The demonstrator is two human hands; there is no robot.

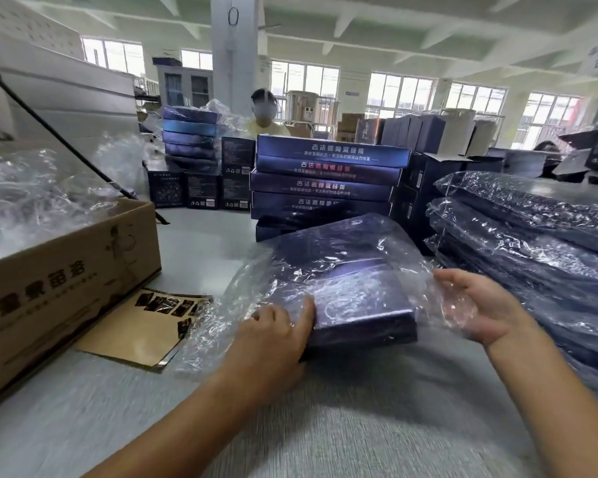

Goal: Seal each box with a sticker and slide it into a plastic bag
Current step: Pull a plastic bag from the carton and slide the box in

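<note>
box (359, 305): 1 dark blue box, flat on table (325, 426), far part inside plastic bag (325, 243), near end sticking out
left hand (273, 336): fingers curled round box's near-left edge, thumb on top
right hand (477, 305): at bag's right edge, film over fingers; can't tell if gripping
sticker sheet (145, 326): brown, left of bag, beside cardboard carton (49, 288)
bare boxes (325, 181): stacked behind
bagged boxes (532, 236): stacked right

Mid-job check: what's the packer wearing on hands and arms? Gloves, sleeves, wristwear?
The left hand and right hand are ungloved. The left forearm and right forearm are bare to the frame's edge, with no sleeve, watch or band. A glint on a left finger may be a ring; too blurred to tell.
</note>
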